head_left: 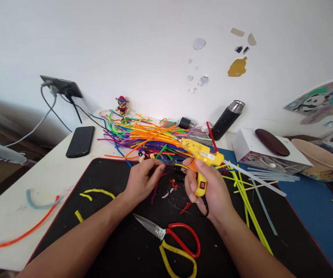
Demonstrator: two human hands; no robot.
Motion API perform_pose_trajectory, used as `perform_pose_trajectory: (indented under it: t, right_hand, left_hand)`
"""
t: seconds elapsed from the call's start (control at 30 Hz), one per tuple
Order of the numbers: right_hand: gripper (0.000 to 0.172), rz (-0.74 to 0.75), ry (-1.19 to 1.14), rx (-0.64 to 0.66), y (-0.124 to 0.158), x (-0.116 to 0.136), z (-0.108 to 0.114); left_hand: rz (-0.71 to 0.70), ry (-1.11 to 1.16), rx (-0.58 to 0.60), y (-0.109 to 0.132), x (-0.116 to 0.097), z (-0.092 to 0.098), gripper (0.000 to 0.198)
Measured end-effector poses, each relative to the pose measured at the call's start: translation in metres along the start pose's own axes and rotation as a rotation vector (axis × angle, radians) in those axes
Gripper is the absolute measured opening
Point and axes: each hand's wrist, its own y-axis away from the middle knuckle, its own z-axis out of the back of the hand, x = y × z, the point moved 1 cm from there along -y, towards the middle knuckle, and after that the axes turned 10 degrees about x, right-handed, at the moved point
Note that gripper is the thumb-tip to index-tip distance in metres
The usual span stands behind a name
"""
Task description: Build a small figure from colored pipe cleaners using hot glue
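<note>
My right hand (pixel 213 189) is wrapped round the handle of a yellow hot glue gun (pixel 203 152), its fingers by the orange trigger. A long translucent glue stick (pixel 256 179) sticks out of the back, and the nozzle points to the far left over the pipe cleaners. My left hand (pixel 145 179) is closed in a pinch above the black mat; whatever its fingertips hold is too small or hidden. Just beyond it, a small pipe-cleaner figure (pixel 145 155) partly shows. Scissors (pixel 159 231) with red and yellow handles lie between my forearms.
Many coloured pipe cleaners (pixel 149 133) are heaped at the back. Yellow-green strips (pixel 250 208) and loose glue sticks (pixel 266 210) lie at right. A black flask (pixel 227 119), a white box (pixel 250 148), a phone (pixel 80 141) and a finished figure (pixel 122 106) stand or lie around.
</note>
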Motion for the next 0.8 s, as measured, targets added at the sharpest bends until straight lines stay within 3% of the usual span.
perform_pose_trajectory:
  t: [0.2, 0.33, 0.43, 0.5, 0.7, 0.8]
  right_hand:
    - [0.036, 0.097, 0.157, -0.024, 0.005, 0.030, 0.003]
    - [0.035, 0.146, 0.410, -0.084, 0.000, 0.041, 0.030]
    - [0.050, 0.158, 0.644, -0.189, 0.002, 0.042, 0.056]
    - [0.058, 0.099, 0.685, -0.228, 0.009, 0.036, 0.068]
    - [0.057, -0.233, 0.811, -0.081, 0.040, -0.003, 0.077]
    - [0.056, -0.330, 0.870, -0.009, 0.049, -0.019, 0.077]
  left_hand:
    - [0.003, 0.021, 0.087, 0.003, 0.005, -0.005, 0.024]
    - [-0.023, -0.007, 0.122, 0.003, 0.007, -0.007, 0.023]
    - [-0.052, -0.006, 0.114, 0.003, 0.007, -0.006, 0.022]
    - [-0.090, -0.015, 0.122, 0.003, 0.006, -0.006, 0.023]
    - [-0.271, -0.009, 0.254, 0.003, 0.000, -0.010, 0.028]
    - [-0.313, 0.004, 0.292, 0.003, -0.001, -0.012, 0.026]
